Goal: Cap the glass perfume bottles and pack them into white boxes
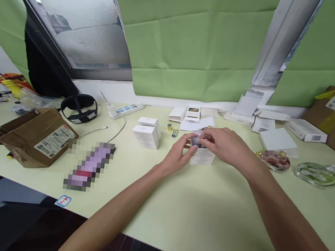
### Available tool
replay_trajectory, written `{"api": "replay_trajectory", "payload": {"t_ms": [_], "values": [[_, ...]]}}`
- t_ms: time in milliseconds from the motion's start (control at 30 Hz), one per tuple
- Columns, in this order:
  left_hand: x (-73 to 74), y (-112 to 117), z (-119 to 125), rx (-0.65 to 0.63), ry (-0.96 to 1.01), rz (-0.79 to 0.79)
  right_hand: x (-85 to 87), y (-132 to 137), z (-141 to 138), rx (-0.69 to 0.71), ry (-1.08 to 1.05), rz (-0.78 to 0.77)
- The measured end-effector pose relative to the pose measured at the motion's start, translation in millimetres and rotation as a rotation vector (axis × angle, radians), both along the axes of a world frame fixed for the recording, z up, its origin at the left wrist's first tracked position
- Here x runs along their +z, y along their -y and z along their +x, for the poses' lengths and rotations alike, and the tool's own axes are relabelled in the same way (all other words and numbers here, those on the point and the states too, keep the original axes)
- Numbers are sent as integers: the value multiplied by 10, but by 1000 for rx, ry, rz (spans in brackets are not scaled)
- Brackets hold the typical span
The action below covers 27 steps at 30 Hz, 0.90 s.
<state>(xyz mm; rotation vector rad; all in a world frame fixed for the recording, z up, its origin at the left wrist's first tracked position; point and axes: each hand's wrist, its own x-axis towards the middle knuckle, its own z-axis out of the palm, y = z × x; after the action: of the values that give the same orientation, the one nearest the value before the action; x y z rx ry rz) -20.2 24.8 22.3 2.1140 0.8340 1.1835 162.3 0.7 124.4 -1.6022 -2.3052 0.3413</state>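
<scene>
A small white printed carton (202,158) stands upright on the table with its top open. My left hand (179,152) holds its left side, thumb at the front rim and fingers behind. Over the opening, my right hand (222,144) has its fingertips pinched together at the top of the carton; what they grip is hidden. Something dark shows just inside. To the left lie a small gold cap (169,127) and a small greenish metallic cap (174,133). Two closed white cartons (147,137) stand farther left.
At right lie a red-patterned glass bottle (274,160) and a green-patterned one (316,175). Flattened and opened white cartons (245,111) line the back. Brown boxes (40,137) sit at both ends. A pixelated phone-like object (90,167), headset (80,108) and power strip (126,111) are at left.
</scene>
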Motion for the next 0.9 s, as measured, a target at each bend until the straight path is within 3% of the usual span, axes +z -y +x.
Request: {"api": "replay_trajectory", "payload": {"t_ms": [367,533,667,800,900], "values": [[-9,-18,-15,11,5,6,-146,-42,-53,4,114,-39],[5,-9,-16,23,0,8,41,25,93,111,-18,-82],[-20,-15,-16,31,-16,25,238,31,358,7,-281,-94],[-143,-79,-31,23,-5,110,172,-85,615,3,-371,-280],[-239,-137,-44,32,47,210,9,-187,696,119,-448,-494]]}}
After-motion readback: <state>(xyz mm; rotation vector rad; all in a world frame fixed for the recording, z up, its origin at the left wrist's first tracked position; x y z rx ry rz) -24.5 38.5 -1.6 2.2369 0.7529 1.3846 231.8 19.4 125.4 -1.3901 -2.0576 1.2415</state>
